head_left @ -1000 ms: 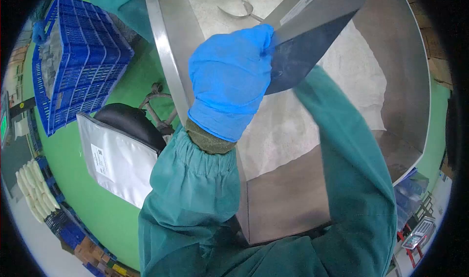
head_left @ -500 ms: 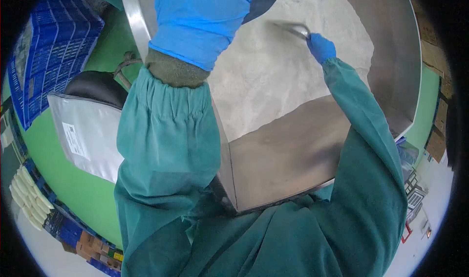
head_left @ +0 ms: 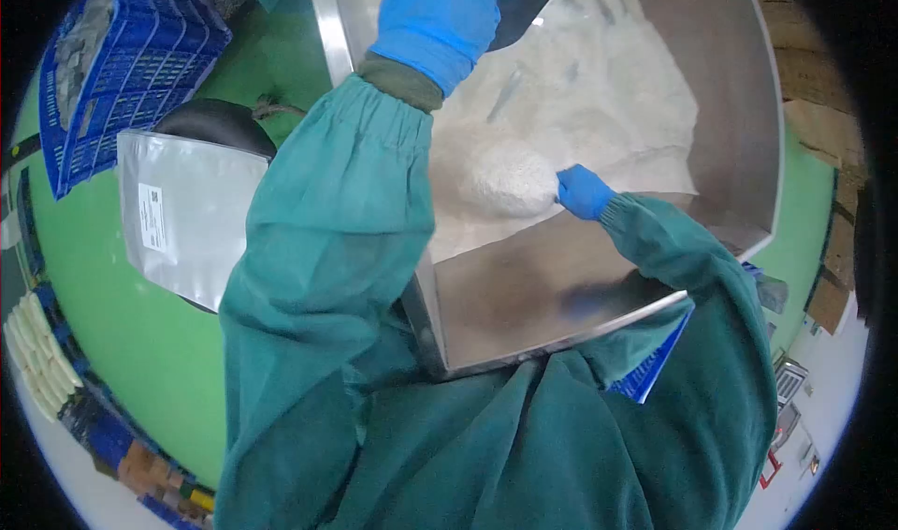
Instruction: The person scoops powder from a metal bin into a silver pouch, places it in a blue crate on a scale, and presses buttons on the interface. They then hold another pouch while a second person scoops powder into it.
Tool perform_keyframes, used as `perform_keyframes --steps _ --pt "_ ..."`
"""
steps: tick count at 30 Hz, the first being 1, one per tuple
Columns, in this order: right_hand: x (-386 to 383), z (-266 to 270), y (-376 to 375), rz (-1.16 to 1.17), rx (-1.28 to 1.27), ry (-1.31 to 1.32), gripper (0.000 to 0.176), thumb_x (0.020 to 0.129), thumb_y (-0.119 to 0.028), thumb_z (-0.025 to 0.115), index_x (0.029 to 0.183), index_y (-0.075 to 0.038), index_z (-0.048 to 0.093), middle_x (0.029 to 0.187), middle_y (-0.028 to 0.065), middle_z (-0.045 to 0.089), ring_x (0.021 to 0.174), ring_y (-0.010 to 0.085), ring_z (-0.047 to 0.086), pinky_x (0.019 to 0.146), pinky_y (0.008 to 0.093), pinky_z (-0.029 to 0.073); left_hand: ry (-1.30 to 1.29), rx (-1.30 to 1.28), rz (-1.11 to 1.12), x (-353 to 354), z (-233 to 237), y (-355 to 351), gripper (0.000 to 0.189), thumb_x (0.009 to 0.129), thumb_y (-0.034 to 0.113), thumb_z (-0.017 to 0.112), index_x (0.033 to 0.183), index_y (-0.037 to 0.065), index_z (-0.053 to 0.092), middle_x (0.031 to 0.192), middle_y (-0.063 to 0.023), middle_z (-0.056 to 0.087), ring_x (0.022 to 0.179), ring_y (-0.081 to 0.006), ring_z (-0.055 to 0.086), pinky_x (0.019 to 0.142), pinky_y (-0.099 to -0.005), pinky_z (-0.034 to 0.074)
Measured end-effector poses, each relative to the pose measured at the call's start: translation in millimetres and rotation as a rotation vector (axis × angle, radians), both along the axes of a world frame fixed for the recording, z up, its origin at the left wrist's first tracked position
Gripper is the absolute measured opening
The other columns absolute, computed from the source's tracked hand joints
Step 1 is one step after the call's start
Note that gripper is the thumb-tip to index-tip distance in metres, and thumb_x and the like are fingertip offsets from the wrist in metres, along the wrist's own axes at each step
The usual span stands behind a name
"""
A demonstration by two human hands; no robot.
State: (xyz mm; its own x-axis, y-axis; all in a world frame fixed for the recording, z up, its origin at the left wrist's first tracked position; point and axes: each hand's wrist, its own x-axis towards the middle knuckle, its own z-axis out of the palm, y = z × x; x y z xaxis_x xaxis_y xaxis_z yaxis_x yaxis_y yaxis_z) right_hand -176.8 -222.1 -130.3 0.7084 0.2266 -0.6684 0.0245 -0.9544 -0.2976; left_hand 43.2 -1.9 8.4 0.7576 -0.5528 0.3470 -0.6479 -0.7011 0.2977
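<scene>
My right hand (head_left: 584, 192), in a blue glove, is closed around the handle of a scoop. A rounded heap of off-white powder (head_left: 513, 182) sits on the scoop and hides its bowl. Around it, more loose powder (head_left: 599, 90) covers the bottom of a large metal bin (head_left: 543, 291). My left hand (head_left: 440, 25), gloved in blue too, is at the top of the view over the bin's left side. It grips a dark grey, flat-sided thing (head_left: 526, 14) whose kind I cannot make out; its far part is cut off by the frame.
To the left, a silver pouch with a white label (head_left: 192, 212) rests against a round black seat (head_left: 217, 123). A blue plastic crate (head_left: 140, 72) stands beyond it on the green floor (head_left: 103, 268). Cardboard (head_left: 814, 128) lies past the bin's right wall.
My right hand has come closer to my body and leftward; the scoop, earlier a blurred metal shape, now carries heaped powder. My left hand appears farther right and higher as the whole view shifted.
</scene>
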Motion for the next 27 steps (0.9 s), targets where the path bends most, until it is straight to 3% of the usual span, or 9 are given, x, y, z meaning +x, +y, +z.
perform_keyframes --steps 2,6,9,11,14,16,21,24,27 --pt "1 84 -5 -0.268 0.061 0.117 0.027 0.078 -0.026 0.048 0.081 -0.002 0.061 0.081 0.0202 0.06 0.075 0.0363 0.057 0.068 0.0441 0.046 0.014 -0.023 0.02 -10 11 -8 0.014 0.072 0.023 0.056 0.078 0.012 0.061 0.072 -0.0086 0.06 0.067 -0.0297 0.058 0.057 -0.0405 0.045" --pt "-11 182 -45 -0.126 0.005 -0.051 0.022 0.076 -0.022 0.051 0.076 -0.002 0.061 0.078 0.02 0.06 0.072 0.0371 0.057 0.066 0.0437 0.046 0.245 0.029 -0.276 -31 10 -22 0.037 0.064 0.04 0.066 0.084 0.008 0.061 0.074 -0.0142 0.061 0.072 -0.032 0.059 0.066 -0.0414 0.047" --pt "-1 242 -41 -0.011 -0.095 -0.171 0.018 0.075 -0.019 0.053 0.073 -0.003 0.062 0.077 0.0196 0.06 0.072 0.0375 0.057 0.066 0.0434 0.046 0.372 0.131 -0.293 -55 -17 -26 0.03 0.068 0.032 0.062 0.082 0.006 0.062 0.081 -0.0161 0.061 0.077 -0.0328 0.059 0.067 -0.0414 0.047" --pt "20 257 -33 0.264 -0.376 -0.148 0.017 0.077 -0.017 0.05 0.076 -0.005 0.063 0.079 0.0184 0.06 0.073 0.0365 0.057 0.067 0.0428 0.046 0.409 0.172 -0.248 -76 -11 -24 0.026 0.071 0.028 0.059 0.081 0.005 0.063 0.082 -0.0167 0.062 0.078 -0.0335 0.059 0.068 -0.0414 0.047" --pt "38 235 -1 0.27 -0.404 -0.314 0.023 0.079 -0.021 0.049 0.079 -0.004 0.063 0.083 0.0183 0.061 0.076 0.0358 0.058 0.071 0.0418 0.047 0.446 -0.034 -0.135 -101 10 -19 0.02 0.075 0.017 0.05 0.081 0.004 0.063 0.079 -0.0189 0.061 0.075 -0.0352 0.059 0.066 -0.0422 0.047" --pt "59 246 60 0.029 -0.572 -0.231 0.024 0.081 -0.021 0.046 0.081 -0.004 0.062 0.086 0.0185 0.061 0.08 0.0338 0.058 0.068 0.0416 0.047 0.454 -0.036 -0.078 -109 38 -19 0.02 0.075 0.017 0.05 0.08 0.003 0.063 0.079 -0.0192 0.061 0.076 -0.0353 0.059 0.066 -0.0422 0.047" --pt "50 301 11 0.136 -0.717 -0.284 0.03 0.084 -0.027 0.041 0.083 -0.006 0.063 0.086 0.0177 0.061 0.081 0.0352 0.058 0.07 0.0436 0.047 0.502 -0.05 -0.017 -81 21 -18 0.019 0.075 0.015 0.049 0.08 0.003 0.062 0.083 -0.0202 0.061 0.079 -0.0355 0.059 0.069 -0.042 0.047" --pt "40 267 -60 0.156 -0.828 -0.169 0.031 0.083 -0.027 0.041 0.084 -0.005 0.063 0.091 0.0179 0.061 0.081 0.0352 0.059 0.071 0.0437 0.047 0.442 -0.064 0.02 -51 -27 -5 0.02 0.079 0.017 0.047 0.08 0.005 0.062 0.082 -0.0183 0.06 0.077 -0.0365 0.057 0.069 -0.0434 0.045" --pt "24 91 -140 0.009 -0.716 0.047 0.031 0.079 -0.03 0.045 0.085 -0.006 0.065 0.096 0.0158 0.061 0.084 0.0324 0.06 0.073 0.0424 0.047 0.438 0.065 -0.018 -46 -4 5 0.02 0.08 0.02 0.047 0.081 0.006 0.062 0.082 -0.0169 0.06 0.077 -0.0362 0.056 0.069 -0.0432 0.045"
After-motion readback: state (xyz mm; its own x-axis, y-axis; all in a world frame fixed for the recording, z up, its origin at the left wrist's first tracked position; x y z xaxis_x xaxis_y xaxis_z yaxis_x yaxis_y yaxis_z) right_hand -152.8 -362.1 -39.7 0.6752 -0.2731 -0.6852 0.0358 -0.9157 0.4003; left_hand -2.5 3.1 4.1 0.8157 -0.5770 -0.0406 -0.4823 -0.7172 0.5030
